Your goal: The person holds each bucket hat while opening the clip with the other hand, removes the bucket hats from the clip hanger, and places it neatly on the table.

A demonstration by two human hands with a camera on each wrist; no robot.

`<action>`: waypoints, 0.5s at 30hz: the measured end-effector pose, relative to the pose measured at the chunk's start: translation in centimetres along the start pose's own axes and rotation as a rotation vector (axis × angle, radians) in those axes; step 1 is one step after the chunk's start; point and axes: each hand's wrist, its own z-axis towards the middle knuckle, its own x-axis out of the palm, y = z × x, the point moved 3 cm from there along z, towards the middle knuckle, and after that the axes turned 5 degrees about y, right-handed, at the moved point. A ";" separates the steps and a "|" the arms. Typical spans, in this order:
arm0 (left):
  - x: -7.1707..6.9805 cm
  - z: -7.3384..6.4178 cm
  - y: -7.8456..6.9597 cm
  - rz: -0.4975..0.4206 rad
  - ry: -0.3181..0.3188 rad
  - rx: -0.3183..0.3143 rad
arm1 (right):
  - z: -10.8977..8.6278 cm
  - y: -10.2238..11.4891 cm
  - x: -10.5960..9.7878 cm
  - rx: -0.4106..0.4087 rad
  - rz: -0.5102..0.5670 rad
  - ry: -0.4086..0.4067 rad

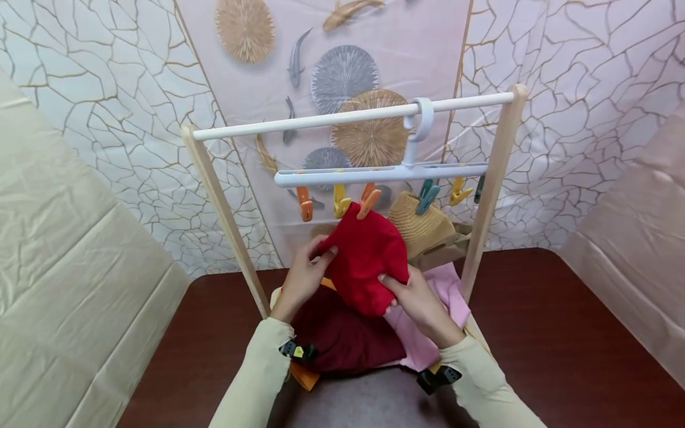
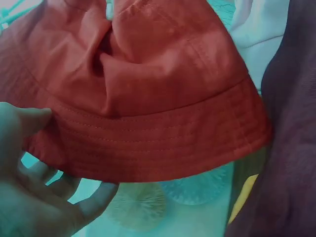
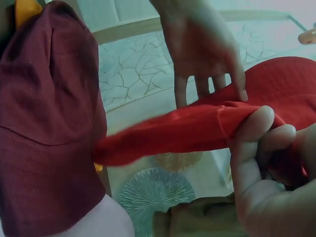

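Note:
A red bucket hat (image 1: 369, 255) is held between both hands below a white clip hanger (image 1: 342, 177). My left hand (image 1: 306, 273) pinches its brim at the left, thumb on the near face, as the left wrist view shows of the hat (image 2: 148, 98). The right hand (image 1: 420, 297) grips the hat's lower right part, thumb in front; in the right wrist view its fingers curl round the red cloth (image 3: 182, 131). An orange clothespin (image 1: 368, 202) overlaps the hat's top edge, with a yellow clothespin (image 1: 341, 202) just left of it.
A wooden-sided rack (image 1: 492, 196) with a white bar (image 1: 321, 120) carries the hanger. A straw hat (image 1: 420, 226) hangs near a teal clothespin (image 1: 427, 196). Maroon hat (image 1: 342, 339) and pink cloth (image 1: 446, 291) lie below, on the dark table (image 1: 562, 333).

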 end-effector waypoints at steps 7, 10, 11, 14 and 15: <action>-1.0 -1.3 -0.9 -0.005 0.035 -0.036 | -1.3 1.0 -0.7 -0.072 -0.318 -0.022; -1.5 -2.3 -0.7 -0.058 0.019 -0.130 | -2.1 1.7 -1.2 -0.136 -0.426 -0.095; -1.7 -2.6 -0.6 -0.078 0.007 -0.167 | -2.3 2.1 -1.4 -0.180 -0.445 -0.134; -2.4 -3.4 -0.2 -0.163 -0.035 -0.261 | -2.7 4.1 -2.1 -0.394 -0.498 -0.278; -2.6 -3.6 -0.1 -0.191 -0.047 -0.288 | -2.7 4.9 -2.4 -0.476 -0.505 -0.316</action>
